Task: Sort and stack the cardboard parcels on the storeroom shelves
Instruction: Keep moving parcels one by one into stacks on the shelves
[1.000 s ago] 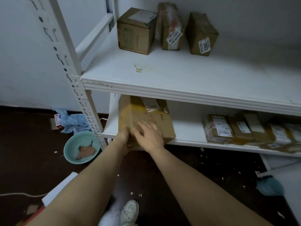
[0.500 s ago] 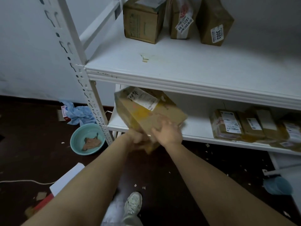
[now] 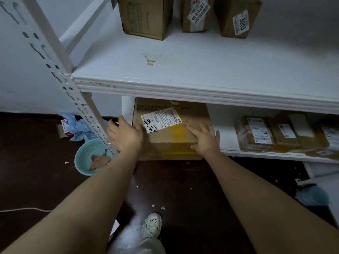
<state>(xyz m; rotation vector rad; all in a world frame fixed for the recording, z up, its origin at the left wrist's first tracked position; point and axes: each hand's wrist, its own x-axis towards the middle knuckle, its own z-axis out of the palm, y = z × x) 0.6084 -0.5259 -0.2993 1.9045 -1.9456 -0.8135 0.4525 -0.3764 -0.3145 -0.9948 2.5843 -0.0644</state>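
Observation:
A large cardboard parcel (image 3: 168, 136) with a white shipping label and a yellow tape stripe lies flat at the left end of the lower shelf (image 3: 266, 154), its front hanging over the edge. My left hand (image 3: 124, 134) rests against its left side with fingers spread. My right hand (image 3: 203, 134) lies flat on its top right, fingers straight. Several smaller labelled parcels (image 3: 256, 134) lie further right on the same shelf. On the upper shelf (image 3: 201, 74), three brown parcels (image 3: 145, 17) stand at the back.
A white slotted upright (image 3: 60, 74) stands left of the parcel. On the dark floor lie a teal bowl (image 3: 86, 158), blue cloth (image 3: 78, 127), a white cord and paper scraps. My shoe (image 3: 152, 226) is below. A blue object (image 3: 311, 197) sits at right.
The parcel was held tilted in both hands in front of the shelf; now it lies flat on the lower shelf with its label up, and both hands have opened against it.

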